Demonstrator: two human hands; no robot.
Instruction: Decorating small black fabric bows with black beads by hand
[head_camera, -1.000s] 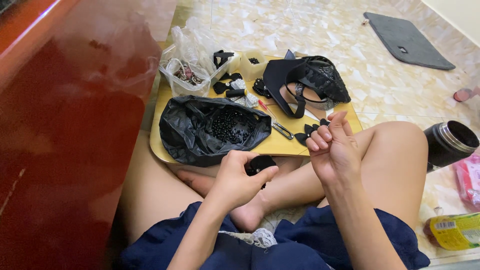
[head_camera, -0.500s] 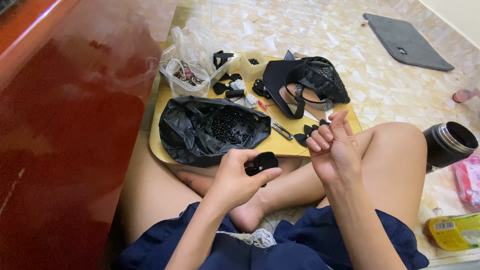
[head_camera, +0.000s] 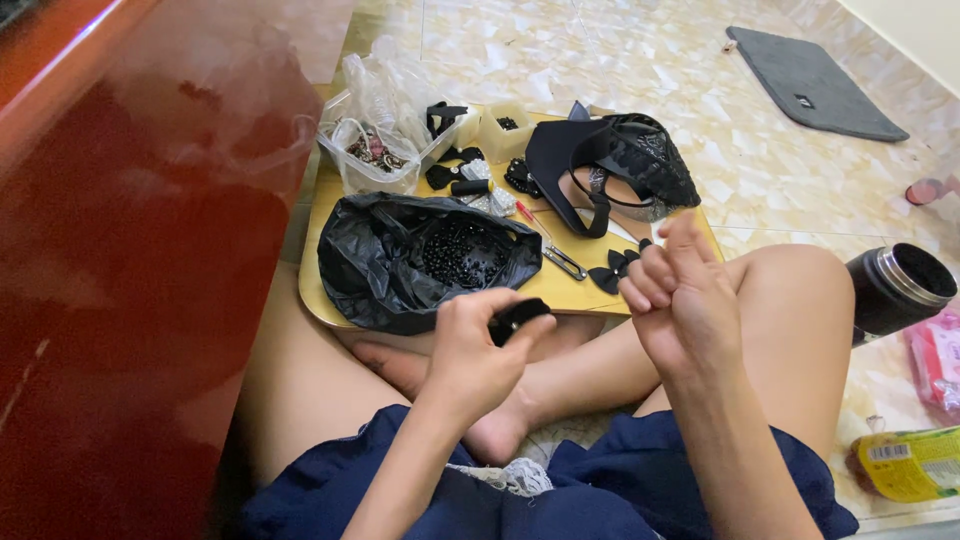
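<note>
The person is sitting cross-legged on a marble floor (head_camera: 560, 60) beside a red cabinet (head_camera: 120, 250). The left hand (head_camera: 475, 350) is pinching a black piece (head_camera: 518, 318) over the tray (head_camera: 575, 285); the right hand (head_camera: 680, 300) is curling loosely, holding nothing visible.

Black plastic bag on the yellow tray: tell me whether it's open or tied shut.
Open. The black plastic bag lies on the yellow tray with its mouth spread wide, and black beads show inside.

Bright, even daylight fills the scene, seemingly from the far right, leaving only soft shadows under the legs. The red cabinet side (head_camera: 130, 250) at left shows hazy glare. Focus is sharp throughout, edges slightly stretched.
</note>
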